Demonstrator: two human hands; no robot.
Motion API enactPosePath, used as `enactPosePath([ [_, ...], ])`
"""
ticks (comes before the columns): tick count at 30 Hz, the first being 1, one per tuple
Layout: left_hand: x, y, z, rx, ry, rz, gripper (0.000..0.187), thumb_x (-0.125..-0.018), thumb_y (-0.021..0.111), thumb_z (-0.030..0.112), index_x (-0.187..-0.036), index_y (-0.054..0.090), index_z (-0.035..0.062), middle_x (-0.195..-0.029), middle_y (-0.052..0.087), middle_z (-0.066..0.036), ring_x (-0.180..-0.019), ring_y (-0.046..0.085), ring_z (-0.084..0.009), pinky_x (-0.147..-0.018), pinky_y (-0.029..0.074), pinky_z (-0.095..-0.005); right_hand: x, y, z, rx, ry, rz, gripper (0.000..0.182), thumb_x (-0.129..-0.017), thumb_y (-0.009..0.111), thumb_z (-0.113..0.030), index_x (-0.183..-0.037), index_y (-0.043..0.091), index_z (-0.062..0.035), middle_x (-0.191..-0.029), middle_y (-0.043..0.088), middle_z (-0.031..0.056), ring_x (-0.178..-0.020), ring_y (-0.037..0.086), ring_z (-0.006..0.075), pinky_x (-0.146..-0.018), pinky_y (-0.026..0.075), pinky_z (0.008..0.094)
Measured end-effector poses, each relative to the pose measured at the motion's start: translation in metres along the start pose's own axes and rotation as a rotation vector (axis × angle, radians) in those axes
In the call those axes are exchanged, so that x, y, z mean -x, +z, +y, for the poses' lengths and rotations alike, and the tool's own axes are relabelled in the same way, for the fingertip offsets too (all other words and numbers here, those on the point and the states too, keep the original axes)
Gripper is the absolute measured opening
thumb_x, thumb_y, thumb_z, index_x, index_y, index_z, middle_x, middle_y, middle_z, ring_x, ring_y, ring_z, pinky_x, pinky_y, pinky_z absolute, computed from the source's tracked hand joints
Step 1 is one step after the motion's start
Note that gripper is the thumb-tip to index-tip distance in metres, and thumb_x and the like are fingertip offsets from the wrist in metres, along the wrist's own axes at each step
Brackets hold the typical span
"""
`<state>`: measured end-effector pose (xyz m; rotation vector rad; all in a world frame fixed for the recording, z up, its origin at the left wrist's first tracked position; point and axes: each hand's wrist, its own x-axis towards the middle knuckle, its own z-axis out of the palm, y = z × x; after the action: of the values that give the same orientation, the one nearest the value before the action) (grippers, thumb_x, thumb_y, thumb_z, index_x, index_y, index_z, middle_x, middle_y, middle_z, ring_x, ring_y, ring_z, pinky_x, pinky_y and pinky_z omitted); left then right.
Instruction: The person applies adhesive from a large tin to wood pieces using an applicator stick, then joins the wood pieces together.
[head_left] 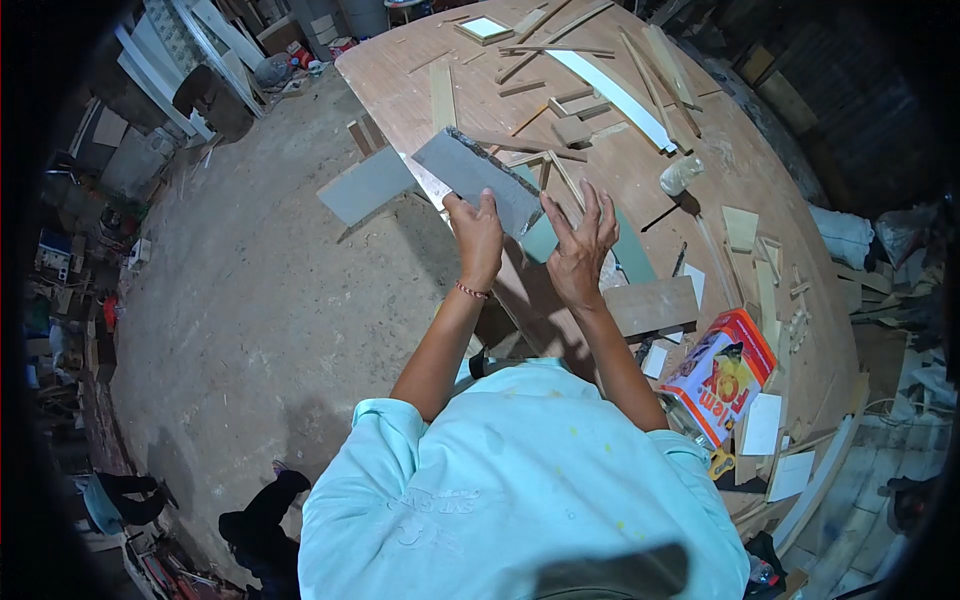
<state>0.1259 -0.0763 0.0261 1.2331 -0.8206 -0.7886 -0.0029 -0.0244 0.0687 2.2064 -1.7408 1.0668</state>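
Note:
My left hand [476, 240], with a beaded bracelet at the wrist, grips a grey rectangular board [470, 170] by its near edge, thumb on top. The board is tilted over the table's edge, and its far long edge is dark and rough. My right hand [582, 248] is open, fingers spread and stretched out close to the board's right end. A flat green sheet [632, 250] lies on the table behind my right hand. Beside my right forearm is a brown wooden block [650, 305]. Another pale grey board [366, 186] juts out past the table's edge at left.
The wooden table [800, 215] carries wood strips, a white strip [615, 95], a small jar [682, 175] and a small framed piece [484, 30]. An orange-and-white glue can [722, 375] stands near my right elbow. Concrete floor [240, 250] stretches left; another person's dark-clothed legs [265, 525] show at lower left.

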Motion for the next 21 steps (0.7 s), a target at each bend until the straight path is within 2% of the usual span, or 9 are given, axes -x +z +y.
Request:
enactPosePath([
  [2,0.002,-0.001,0.007,-0.005,-0.049,-0.020,0.034,-0.081,0.054,0.012,-0.097,0.034,-0.0089,-0.078,0.046,-0.014,-0.072,0.046,-0.0201,-0.067,0.040,-0.0346,0.002,0.001,-0.001,-0.004,-0.005,-0.013,0.069,-0.058,0.044,0.013,-0.114,0.055,-0.0261,-0.131,0.030,0.0166,-0.121,0.022,0.0382,-0.095,0.016,0.0532],
  [4,0.002,0.001,0.010,0.073,0.053,0.007,0.032,-0.081,0.054,0.012,-0.094,0.034,-0.0084,-0.080,0.047,-0.014,-0.076,0.048,-0.0204,-0.069,0.040,-0.0345,0.006,-0.002,-0.004,-0.013,-0.026,-0.045,0.069,-0.057,0.045,0.010,-0.114,0.055,-0.0275,-0.131,0.029,0.0162,-0.121,0.021,0.0380,-0.096,0.014,0.0526],
  [8,0.008,-0.004,0.009,0.003,-0.060,-0.013,0.029,-0.082,0.053,0.012,-0.092,0.034,-0.0066,-0.080,0.046,-0.014,-0.076,0.050,-0.0200,-0.065,0.042,-0.0325,0.018,-0.005,-0.013,-0.053,-0.120,-0.044,0.066,-0.057,0.048,0.005,-0.113,0.056,-0.0303,-0.131,0.030,0.0160,-0.122,0.020,0.0363,-0.097,0.012,0.0514],
  [11,0.006,0.003,0.020,0.091,-0.088,0.003,0.027,-0.082,0.053,0.012,-0.090,0.034,-0.0044,-0.079,0.046,-0.013,-0.071,0.050,-0.0186,-0.059,0.043,-0.0304,0.027,-0.001,-0.013,-0.075,-0.129,-0.039,0.053,-0.066,0.050,0.002,-0.107,0.060,-0.0305,-0.130,0.032,0.0147,-0.120,0.023,0.0371,-0.096,0.014,0.0548],
  [13,0.017,0.005,0.037,0.271,-0.257,0.060,0.023,-0.083,0.053,0.012,-0.088,0.035,-0.0010,-0.074,0.048,-0.009,-0.053,0.050,-0.0142,-0.040,0.043,-0.0251,0.027,-0.002,-0.011,-0.158,-0.107,-0.003,0.054,-0.066,0.049,0.002,-0.107,0.060,-0.0296,-0.130,0.032,0.0149,-0.120,0.023,0.0374,-0.096,0.015,0.0538],
  [15,0.002,0.001,-0.004,0.045,-0.126,0.049,0.021,-0.083,0.053,0.013,-0.086,0.038,-0.0001,-0.067,0.045,-0.006,-0.050,0.048,-0.0131,-0.038,0.040,-0.0242,0.023,0.000,-0.009,-0.218,-0.075,0.031,0.060,-0.062,0.045,0.006,-0.110,0.059,-0.0275,-0.130,0.032,0.0155,-0.119,0.024,0.0384,-0.096,0.016,0.0525],
  [18,0.001,0.007,-0.009,-0.001,-0.039,0.037,0.020,-0.084,0.051,0.011,-0.091,0.038,-0.0022,-0.073,0.048,-0.008,-0.055,0.053,-0.0155,-0.041,0.046,-0.0271,0.017,0.001,-0.005,-0.089,0.002,0.006,0.065,-0.059,0.043,0.008,-0.112,0.057,-0.0276,-0.130,0.032,0.0157,-0.119,0.024,0.0385,-0.096,0.015,0.0531],
  [20,0.005,0.005,-0.002,0.229,-0.116,0.011,0.027,-0.084,0.054,0.016,-0.084,0.034,-0.0025,-0.076,0.042,-0.010,-0.066,0.046,-0.0162,-0.059,0.043,-0.0299,0.018,0.003,-0.006,-0.044,-0.011,-0.029,0.064,-0.061,0.044,0.007,-0.112,0.057,-0.0291,-0.131,0.030,0.0150,-0.121,0.022,0.0379,-0.095,0.015,0.0539],
  [21,0.006,0.005,0.003,0.238,-0.116,0.004,0.027,-0.084,0.054,0.016,-0.084,0.034,-0.0025,-0.076,0.042,-0.010,-0.066,0.046,-0.0162,-0.059,0.043,-0.0299,0.020,0.002,-0.006,-0.035,-0.012,-0.024,0.064,-0.061,0.044,0.007,-0.112,0.057,-0.0291,-0.131,0.030,0.0150,-0.121,0.022,0.0379,-0.095,0.015,0.0539],
])
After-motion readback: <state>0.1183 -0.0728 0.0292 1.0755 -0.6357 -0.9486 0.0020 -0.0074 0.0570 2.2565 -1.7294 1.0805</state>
